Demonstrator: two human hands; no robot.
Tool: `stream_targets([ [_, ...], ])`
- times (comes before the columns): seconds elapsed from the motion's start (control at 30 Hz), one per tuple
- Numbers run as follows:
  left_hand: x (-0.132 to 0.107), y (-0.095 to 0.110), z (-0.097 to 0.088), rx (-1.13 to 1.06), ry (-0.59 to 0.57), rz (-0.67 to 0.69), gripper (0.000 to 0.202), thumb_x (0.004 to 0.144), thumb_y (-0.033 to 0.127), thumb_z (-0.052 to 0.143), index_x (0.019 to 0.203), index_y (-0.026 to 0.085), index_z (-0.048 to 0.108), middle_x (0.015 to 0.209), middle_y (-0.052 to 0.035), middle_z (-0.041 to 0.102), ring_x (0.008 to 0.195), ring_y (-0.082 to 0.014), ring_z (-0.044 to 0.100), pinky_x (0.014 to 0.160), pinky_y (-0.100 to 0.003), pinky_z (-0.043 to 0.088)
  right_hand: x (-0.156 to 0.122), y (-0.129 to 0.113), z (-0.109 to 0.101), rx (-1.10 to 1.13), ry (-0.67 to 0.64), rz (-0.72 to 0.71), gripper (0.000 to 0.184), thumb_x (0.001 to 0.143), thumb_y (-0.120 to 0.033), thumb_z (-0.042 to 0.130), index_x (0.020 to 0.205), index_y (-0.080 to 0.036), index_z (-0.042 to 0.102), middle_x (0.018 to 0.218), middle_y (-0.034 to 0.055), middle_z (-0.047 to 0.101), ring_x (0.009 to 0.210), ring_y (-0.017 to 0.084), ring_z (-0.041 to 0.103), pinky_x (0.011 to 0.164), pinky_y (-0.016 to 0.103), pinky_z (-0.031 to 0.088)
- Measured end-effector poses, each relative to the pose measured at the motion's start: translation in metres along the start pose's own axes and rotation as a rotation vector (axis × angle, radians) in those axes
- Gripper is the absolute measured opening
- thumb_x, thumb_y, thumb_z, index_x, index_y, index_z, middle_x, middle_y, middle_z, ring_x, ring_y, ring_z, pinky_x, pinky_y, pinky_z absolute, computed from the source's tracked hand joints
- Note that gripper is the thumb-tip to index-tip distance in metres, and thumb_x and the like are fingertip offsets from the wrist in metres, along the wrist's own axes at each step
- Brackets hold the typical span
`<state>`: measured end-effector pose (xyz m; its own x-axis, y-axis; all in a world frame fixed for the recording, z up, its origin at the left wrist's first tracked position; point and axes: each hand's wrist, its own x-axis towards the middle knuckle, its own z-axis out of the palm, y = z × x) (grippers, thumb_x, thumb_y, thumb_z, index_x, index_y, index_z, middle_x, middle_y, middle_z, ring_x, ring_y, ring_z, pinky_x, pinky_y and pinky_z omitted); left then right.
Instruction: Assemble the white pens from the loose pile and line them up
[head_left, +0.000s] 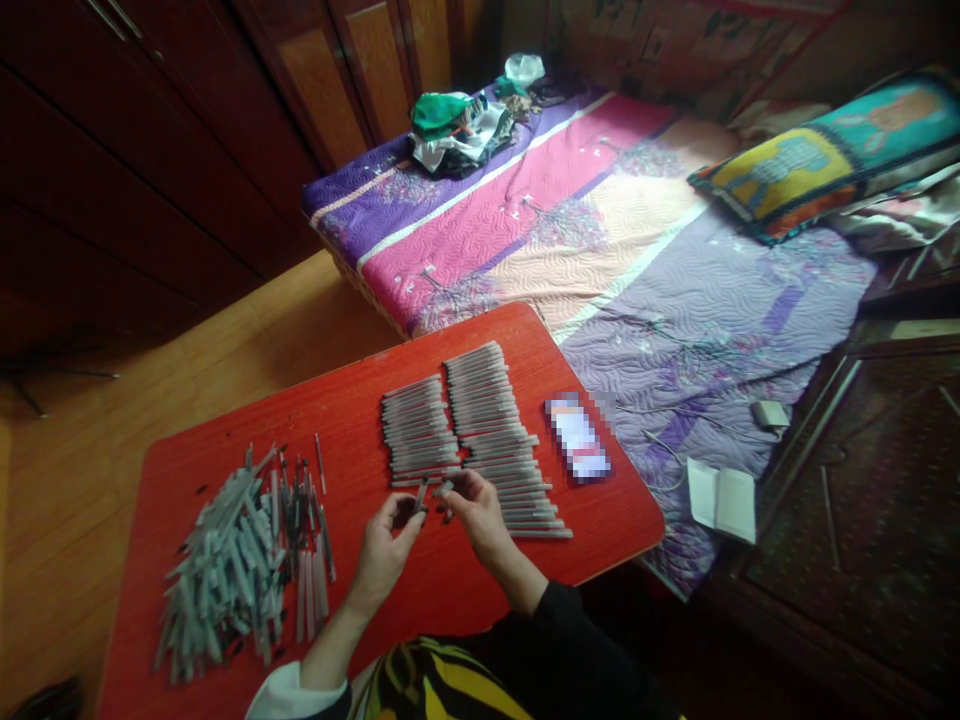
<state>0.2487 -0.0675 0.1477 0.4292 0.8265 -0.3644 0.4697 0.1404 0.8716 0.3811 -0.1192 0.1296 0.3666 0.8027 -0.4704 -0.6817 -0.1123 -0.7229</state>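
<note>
Above the front part of the red table (360, 590), my left hand (388, 540) pinches a short stretch of a slim pen (422, 493), tilted up between thumb and fingers. Close beside it, my right hand (478, 508) is closed, fingertips pressed around a small pale piece that I cannot make out. Just beyond my hands lie two neat rows of pens, a shorter left row (416, 430) and a longer right row (487, 400). To the left is a heaped pile of clear grey pen barrels (229, 560), with dark thin pen parts (296, 505) along its right side.
A phone-like blurred rectangle (577, 440) lies on the table's right side. Behind stands a bed with a striped quilt (525, 230), bundled clothes (457, 130) and a pillow (832, 160). An open white booklet (721, 500) rests at the bed's edge. Dark wooden cupboards (150, 150) line the left.
</note>
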Motion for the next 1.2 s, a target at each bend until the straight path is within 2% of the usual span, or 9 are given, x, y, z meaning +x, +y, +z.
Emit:
stream_targets([
  [0.13,0.006,0.0,0.005,0.066,-0.045,0.016,0.018,0.075,0.033,0.057,0.084,0.017,0.056,0.074,-0.0021,0.063,0.071,-0.0163,0.06,0.068,-0.026,0.046,0.007,-0.015,-0.009,0.026,0.066,-0.071,0.025,0.068,-0.03,0.068,0.083,-0.018,0.052,0.07,-0.0001,0.065,0.053,0.011,0.059,0.044,0.02,0.044],
  [0.3,0.01,0.005,0.013,0.135,-0.124,0.062,0.013,0.077,0.028,0.053,0.083,0.019,0.059,0.075,-0.0019,0.065,0.072,-0.0163,0.06,0.069,-0.025,0.045,0.007,-0.028,-0.014,-0.027,-0.001,-0.082,0.025,0.069,-0.031,0.067,0.084,-0.019,0.052,0.072,0.0005,0.065,0.06,0.012,0.061,0.047,0.02,0.045],
  [0.43,0.012,0.008,0.015,0.163,-0.154,0.092,0.012,0.078,0.025,0.051,0.084,0.02,0.059,0.077,-0.0022,0.066,0.073,-0.016,0.061,0.069,-0.025,0.045,0.004,-0.028,-0.017,-0.069,0.009,-0.082,0.024,0.071,-0.032,0.066,0.086,-0.019,0.053,0.073,0.0001,0.065,0.062,0.012,0.061,0.05,0.021,0.046],
  [0.6,0.012,0.008,0.014,0.197,-0.166,0.111,0.013,0.078,0.024,0.051,0.085,0.021,0.062,0.075,-0.0027,0.066,0.07,-0.0166,0.061,0.066,-0.025,0.045,-0.001,-0.032,-0.02,-0.178,0.018,-0.055,0.021,0.072,-0.032,0.063,0.087,-0.019,0.053,0.07,-0.0005,0.064,0.057,0.011,0.059,0.044,0.019,0.043],
  [0.73,0.011,0.005,0.013,0.258,-0.177,0.135,0.02,0.077,0.023,0.05,0.092,0.022,0.063,0.081,-0.0046,0.068,0.076,-0.0188,0.062,0.069,-0.027,0.046,-0.005,-0.04,-0.02,-0.21,-0.007,-0.027,0.021,0.071,-0.033,0.064,0.084,-0.019,0.054,0.069,-0.0003,0.064,0.055,0.012,0.059,0.04,0.019,0.042],
  [0.87,0.008,0.006,0.011,0.275,-0.196,0.141,0.022,0.078,0.022,0.049,0.096,0.022,0.062,0.085,-0.0056,0.068,0.079,-0.0194,0.062,0.072,-0.027,0.045,-0.005,-0.04,-0.021,-0.143,-0.015,-0.013,0.025,0.068,-0.033,0.068,0.083,-0.019,0.055,0.07,0.0004,0.065,0.057,0.013,0.061,0.046,0.021,0.046],
  [1.03,-0.001,0.019,0.005,0.255,-0.21,0.185,0.021,0.081,0.022,0.048,0.096,0.022,0.062,0.086,-0.0049,0.067,0.079,-0.0185,0.062,0.071,-0.026,0.044,-0.009,-0.034,-0.021,-0.003,-0.013,0.045,0.029,0.066,-0.032,0.072,0.084,-0.018,0.054,0.071,0.0022,0.068,0.055,0.013,0.062,0.047,0.023,0.047],
  [1.2,-0.012,0.023,-0.008,0.281,-0.206,0.241,0.022,0.084,0.024,0.045,0.099,0.021,0.061,0.091,-0.0062,0.066,0.084,-0.0187,0.061,0.076,-0.027,0.044,-0.02,-0.032,-0.012,0.042,-0.032,0.074,0.031,0.066,-0.032,0.072,0.085,-0.018,0.052,0.073,0.0038,0.069,0.057,0.015,0.064,0.047,0.024,0.047],
])
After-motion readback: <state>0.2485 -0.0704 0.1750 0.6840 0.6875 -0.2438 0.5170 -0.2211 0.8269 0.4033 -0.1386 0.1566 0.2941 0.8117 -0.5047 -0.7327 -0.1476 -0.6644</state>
